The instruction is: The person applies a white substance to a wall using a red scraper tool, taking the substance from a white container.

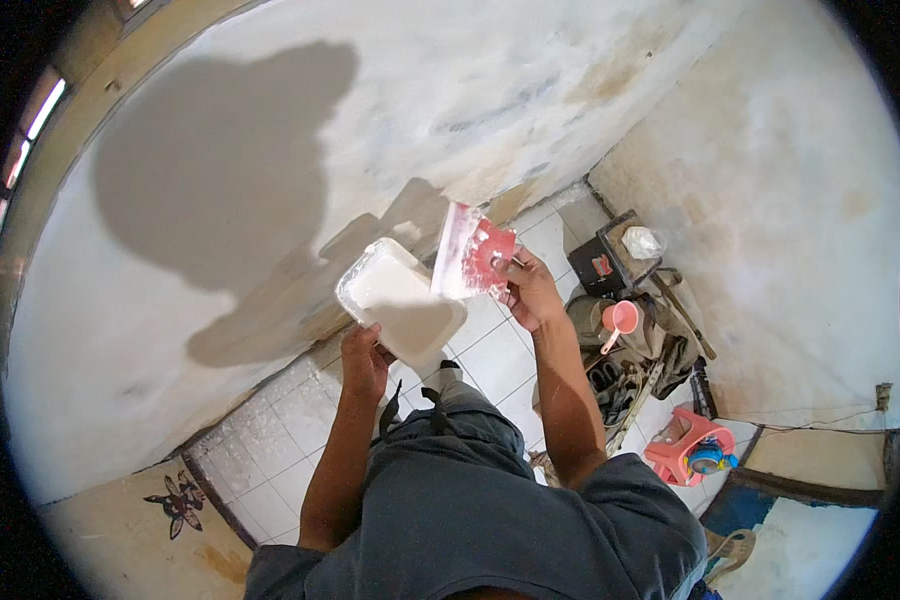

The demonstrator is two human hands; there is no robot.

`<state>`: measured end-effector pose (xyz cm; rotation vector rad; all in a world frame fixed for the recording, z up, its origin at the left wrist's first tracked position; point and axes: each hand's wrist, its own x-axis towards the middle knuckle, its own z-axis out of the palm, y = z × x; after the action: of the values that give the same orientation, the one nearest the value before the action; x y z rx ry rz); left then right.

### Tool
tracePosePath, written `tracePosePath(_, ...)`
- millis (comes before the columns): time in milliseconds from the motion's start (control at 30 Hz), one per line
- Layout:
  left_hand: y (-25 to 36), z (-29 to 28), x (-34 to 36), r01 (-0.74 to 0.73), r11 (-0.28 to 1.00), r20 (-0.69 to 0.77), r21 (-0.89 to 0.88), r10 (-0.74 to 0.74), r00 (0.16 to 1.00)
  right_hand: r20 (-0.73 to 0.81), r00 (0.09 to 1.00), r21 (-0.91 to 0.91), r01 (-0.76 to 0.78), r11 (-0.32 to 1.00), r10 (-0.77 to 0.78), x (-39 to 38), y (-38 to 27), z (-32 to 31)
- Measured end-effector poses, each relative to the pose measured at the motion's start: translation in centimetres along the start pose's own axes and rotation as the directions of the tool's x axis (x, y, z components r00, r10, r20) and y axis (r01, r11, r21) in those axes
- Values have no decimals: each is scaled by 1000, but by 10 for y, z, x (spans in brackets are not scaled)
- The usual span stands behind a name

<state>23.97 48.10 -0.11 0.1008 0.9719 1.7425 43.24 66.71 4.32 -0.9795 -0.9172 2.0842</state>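
Note:
My left hand (pixel 366 358) grips the near left edge of a white rectangular tray (pixel 395 308), thumb on the rim. A pale, creamy filler seems to coat the tray's inside, and white smears mark its far left rim. In my right hand (pixel 532 290) is a red flat spreader (pixel 486 256), held by its near right end. White paste covers its broad left edge and spots its red face. The spreader's lower left corner is at the tray's right rim; I cannot tell whether they touch.
A patchy white wall (pixel 450 110) rises ahead, over a tiled floor (pixel 495 350) with white specks. At right stand a black box (pixel 598 268) with a plastic bag, a pink dipper (pixel 620 318), piled cloths and tools, and a pink stool (pixel 678 440) holding a blue can (pixel 707 457).

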Motion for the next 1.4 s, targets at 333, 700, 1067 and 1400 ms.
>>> tracePosePath(333,-45,20,7,-64,998,-171,29,68,983,-124,991,184,-33,982,56,162,30,-118)
tracePosePath(700,-57,33,-13,-126,991,-247,51,135,959,-344,921,-75,168,983,-184,279,-34,-79)
tracePosePath(1067,-55,50,-6,-146,989,-217,17,146,965,-155,921,-9,361,932,-358,182,-69,-90)
tracePosePath(1400,-45,46,-11,-167,984,-250,56,176,952,-324,946,191,84,978,-18,269,31,-132)
